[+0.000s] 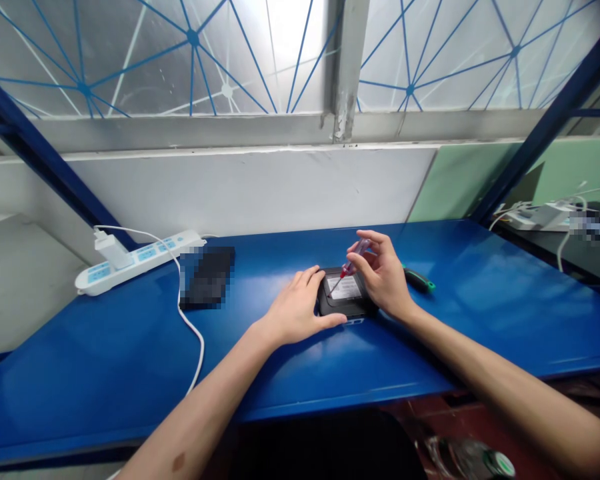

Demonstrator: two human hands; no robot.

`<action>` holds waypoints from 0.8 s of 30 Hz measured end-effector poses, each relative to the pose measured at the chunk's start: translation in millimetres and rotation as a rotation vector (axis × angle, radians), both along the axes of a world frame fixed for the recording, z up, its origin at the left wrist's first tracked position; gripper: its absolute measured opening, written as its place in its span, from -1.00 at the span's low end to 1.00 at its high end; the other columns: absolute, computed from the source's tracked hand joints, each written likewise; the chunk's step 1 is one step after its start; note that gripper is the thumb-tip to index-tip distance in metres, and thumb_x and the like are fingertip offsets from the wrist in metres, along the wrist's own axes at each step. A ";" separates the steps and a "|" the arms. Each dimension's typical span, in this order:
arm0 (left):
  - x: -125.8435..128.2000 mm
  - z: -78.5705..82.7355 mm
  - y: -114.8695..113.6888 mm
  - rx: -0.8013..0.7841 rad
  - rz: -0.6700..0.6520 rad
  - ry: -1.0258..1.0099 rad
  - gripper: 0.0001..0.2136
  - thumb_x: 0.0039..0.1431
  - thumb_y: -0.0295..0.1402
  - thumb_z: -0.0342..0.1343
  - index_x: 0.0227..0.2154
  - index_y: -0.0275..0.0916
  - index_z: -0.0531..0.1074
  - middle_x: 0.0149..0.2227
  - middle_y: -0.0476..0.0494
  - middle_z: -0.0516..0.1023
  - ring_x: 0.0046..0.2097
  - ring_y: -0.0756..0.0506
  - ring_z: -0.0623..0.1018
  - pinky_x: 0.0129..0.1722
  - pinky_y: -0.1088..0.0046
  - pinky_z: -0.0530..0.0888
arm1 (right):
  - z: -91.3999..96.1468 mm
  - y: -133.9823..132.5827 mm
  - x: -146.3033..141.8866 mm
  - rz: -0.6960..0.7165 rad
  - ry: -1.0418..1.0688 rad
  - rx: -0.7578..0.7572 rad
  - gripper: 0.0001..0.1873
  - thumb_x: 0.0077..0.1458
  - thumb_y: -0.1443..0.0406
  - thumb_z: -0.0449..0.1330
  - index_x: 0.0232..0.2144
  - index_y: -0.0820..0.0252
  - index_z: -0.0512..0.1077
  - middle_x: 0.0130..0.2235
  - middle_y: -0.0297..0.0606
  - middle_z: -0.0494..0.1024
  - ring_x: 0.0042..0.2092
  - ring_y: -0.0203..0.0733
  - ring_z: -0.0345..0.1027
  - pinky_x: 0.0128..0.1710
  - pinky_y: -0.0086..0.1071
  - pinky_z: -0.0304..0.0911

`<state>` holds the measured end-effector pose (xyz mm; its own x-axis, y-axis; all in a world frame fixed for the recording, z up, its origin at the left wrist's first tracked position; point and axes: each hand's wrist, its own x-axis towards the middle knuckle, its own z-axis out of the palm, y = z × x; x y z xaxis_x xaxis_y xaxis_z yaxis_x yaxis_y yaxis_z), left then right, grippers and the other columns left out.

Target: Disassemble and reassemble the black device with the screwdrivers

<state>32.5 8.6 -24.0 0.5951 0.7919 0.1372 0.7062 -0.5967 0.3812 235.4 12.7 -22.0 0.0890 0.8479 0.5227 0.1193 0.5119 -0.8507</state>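
Note:
A flat black electronic device [347, 308] with a white printed label [347, 288] on its upper face lies on the blue table. My left hand [296, 307] grips its left side, fingers at the far corner and thumb along the near edge. Between the fingertips of my right hand [386, 280] is a screwdriver [359, 255] with a clear purplish handle and a red collar. Its shaft slants down to the left, and the tip meets the device near the label's left edge. Just beyond my right wrist lies a green-and-black handled tool [420, 280], partly hidden by that hand.
On the left of the blue table [260, 380] are a white power strip [143, 260] with a plugged-in charger [113, 251], a white cable [197, 333] and a dark pixelated object [209, 279]. A wall panel [260, 193] borders the back. A clear bottle [473, 459] sits below the front edge.

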 end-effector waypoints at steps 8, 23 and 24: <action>-1.2 -1.2 1.0 -0.015 -0.006 -0.022 -0.14 0.11 0.16 0.21 0.31 -0.31 0.17 0.39 -0.41 0.16 0.41 -0.37 0.17 0.37 0.02 0.18 | 3.6 -1.4 -1.1 0.007 0.025 -0.025 -0.66 0.17 0.13 0.28 -0.05 0.01 0.31 -0.25 -0.38 0.48 -0.38 -0.30 0.49 -0.36 -0.32 0.47; -1.2 0.1 0.8 -0.022 0.000 -0.010 -0.14 0.12 0.16 0.20 0.31 -0.33 0.17 0.40 -0.41 0.15 0.41 -0.36 0.16 0.38 0.02 0.17 | 7.5 -3.5 1.5 0.029 0.050 -0.054 -0.73 0.30 0.12 0.12 -0.01 0.04 0.40 -0.01 -0.22 0.54 -0.23 -0.25 0.54 -0.33 -0.34 0.53; -1.4 0.0 0.9 -0.024 -0.002 -0.011 -0.13 0.12 0.17 0.20 0.31 -0.33 0.17 0.40 -0.41 0.15 0.42 -0.36 0.16 0.38 0.02 0.17 | 7.2 -2.8 1.5 0.025 0.046 -0.050 -0.72 0.27 0.10 0.16 -0.02 0.04 0.41 -0.06 -0.24 0.53 -0.24 -0.26 0.52 -0.35 -0.36 0.52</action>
